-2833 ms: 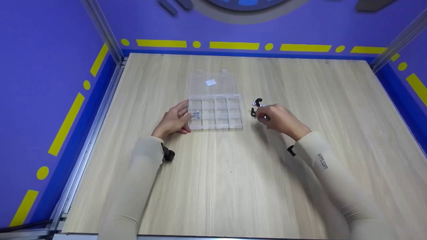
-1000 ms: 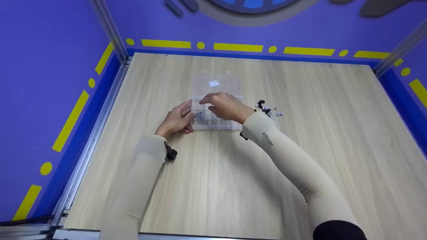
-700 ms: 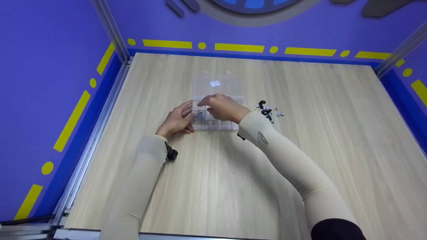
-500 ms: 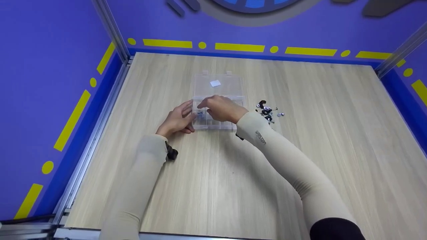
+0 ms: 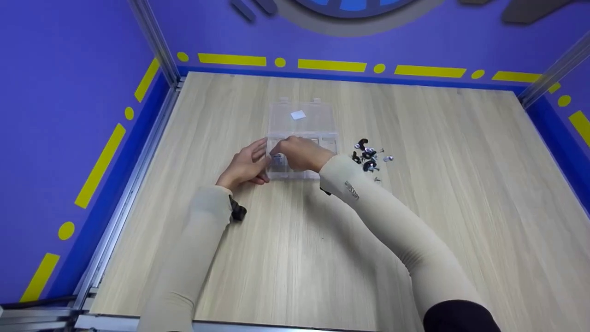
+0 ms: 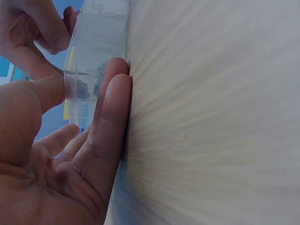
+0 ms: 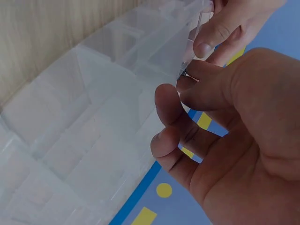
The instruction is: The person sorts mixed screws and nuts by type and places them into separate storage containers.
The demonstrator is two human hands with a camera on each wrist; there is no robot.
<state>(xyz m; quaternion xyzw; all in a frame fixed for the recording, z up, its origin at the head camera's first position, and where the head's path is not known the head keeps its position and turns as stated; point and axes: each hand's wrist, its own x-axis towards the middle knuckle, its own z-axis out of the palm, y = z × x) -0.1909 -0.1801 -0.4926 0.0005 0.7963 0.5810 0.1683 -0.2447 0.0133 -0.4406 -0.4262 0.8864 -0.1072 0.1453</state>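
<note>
A clear plastic compartment box [image 5: 302, 175] lies with its lid folded back on the table. My left hand [image 5: 244, 167] grips its left side, thumb on the rim and fingers along the outer wall, as the left wrist view shows. My right hand [image 5: 302, 153] reaches over the left compartments with thumb and index finger close together, fingertips down by the wall. A small dark bit shows at those fingertips in the right wrist view; whether they pinch it cannot be made out. Small metal pieces [image 5: 278, 159] sit in a left compartment near my left thumb.
A loose pile of screws and black curved clips [image 5: 368, 156] lies right of the box. The open lid [image 5: 318, 117] with a white label [image 5: 297, 115] extends behind it. Blue-purple walls [image 5: 332, 46] and metal rails enclose the wooden table [image 5: 442, 184].
My right hand has come from the pile at right to the box's left compartments, then shifted slightly lower there. My left hand stays on the box. More of the pile is uncovered.
</note>
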